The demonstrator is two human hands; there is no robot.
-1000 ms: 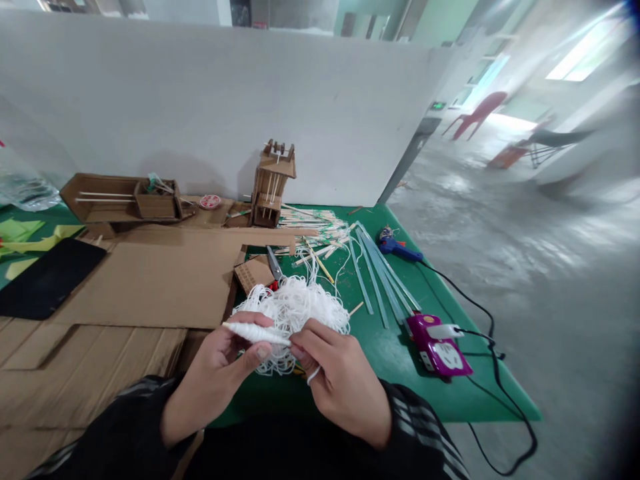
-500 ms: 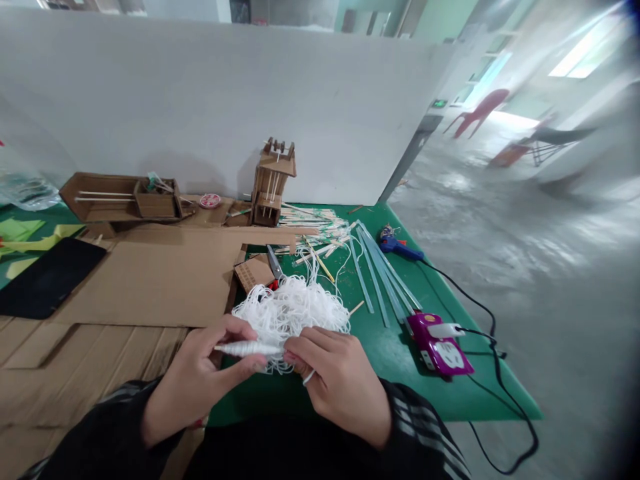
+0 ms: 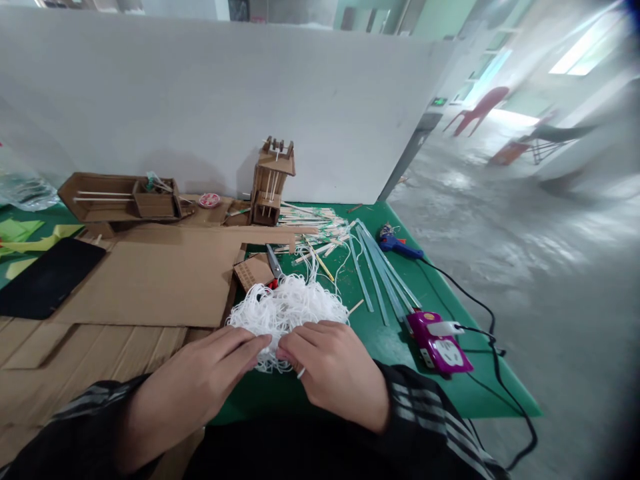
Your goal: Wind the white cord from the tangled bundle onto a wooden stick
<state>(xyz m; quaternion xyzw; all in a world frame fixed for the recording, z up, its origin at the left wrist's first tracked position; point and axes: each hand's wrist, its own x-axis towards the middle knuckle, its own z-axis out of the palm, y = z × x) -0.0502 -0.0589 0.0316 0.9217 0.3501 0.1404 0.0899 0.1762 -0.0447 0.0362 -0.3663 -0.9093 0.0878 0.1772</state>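
My left hand (image 3: 220, 363) is closed, its fingers curled over a slim stick wound with white string; the fingers cover almost all of it. Close beside it, my right hand (image 3: 327, 367) pinches the other end, and a short white tip of the wound stick (image 3: 301, 373) pokes out below its fingers. Just behind both hands lies a loose, tangled heap of white string (image 3: 295, 300). Scissors (image 3: 274, 261) with red handles rest at the heap's back edge, near a small cardboard piece (image 3: 254, 271).
Glue sticks (image 3: 380, 273), a blue glue gun (image 3: 400, 248) and a purple power strip (image 3: 440, 343) with a cord lie on the right. Cardboard models (image 3: 273, 183) stand along the wall. A large cardboard sheet (image 3: 155, 280) and a black tablet-like slab (image 3: 53, 277) are on the left.
My left hand has turned over and its fingers have closed over the wound stick, which showed between thumb and fingers before. The right hand has shifted slightly left.
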